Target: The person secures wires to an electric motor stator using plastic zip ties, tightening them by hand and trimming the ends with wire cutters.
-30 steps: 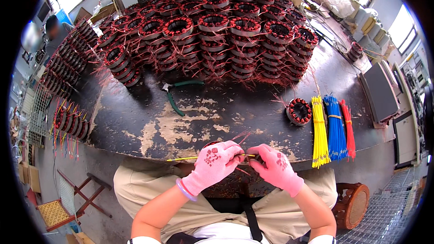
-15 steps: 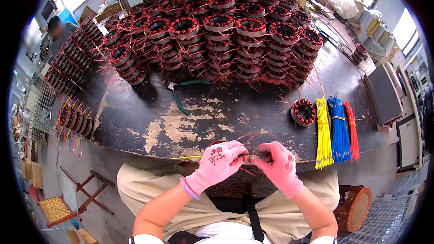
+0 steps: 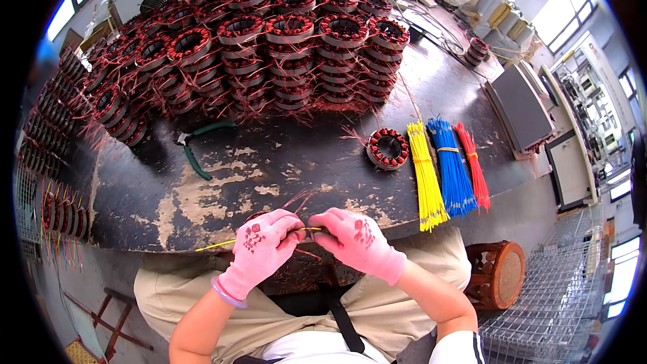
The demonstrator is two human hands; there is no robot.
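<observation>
Both my hands wear pink gloves and meet at the near edge of the table. My left hand (image 3: 264, 243) is closed on a thin yellow wire (image 3: 217, 245), whose long end sticks out to the left. My right hand (image 3: 357, 239) pinches the short end of the same wire, which shows between the two hands. Behind my left hand a wound motor stator (image 3: 257, 215) shows only in part, the rest hidden by the glove. Its thin reddish lead wires (image 3: 296, 198) stand up behind the fingers, and another lead points down below them.
Stacks of wound stators (image 3: 290, 61) fill the back of the table. Green-handled pliers (image 3: 195, 155) lie left of centre. A single stator (image 3: 387, 149) sits right, beside bundles of yellow wires (image 3: 426, 175), blue wires (image 3: 451, 168) and red wires (image 3: 473, 165). A wooden stool (image 3: 505, 274) stands at lower right.
The view has turned to the right, so the table and its contents appear farther left. My hands remain together on the yellow wire, with the right hand's fingers now pinched closer around its short end.
</observation>
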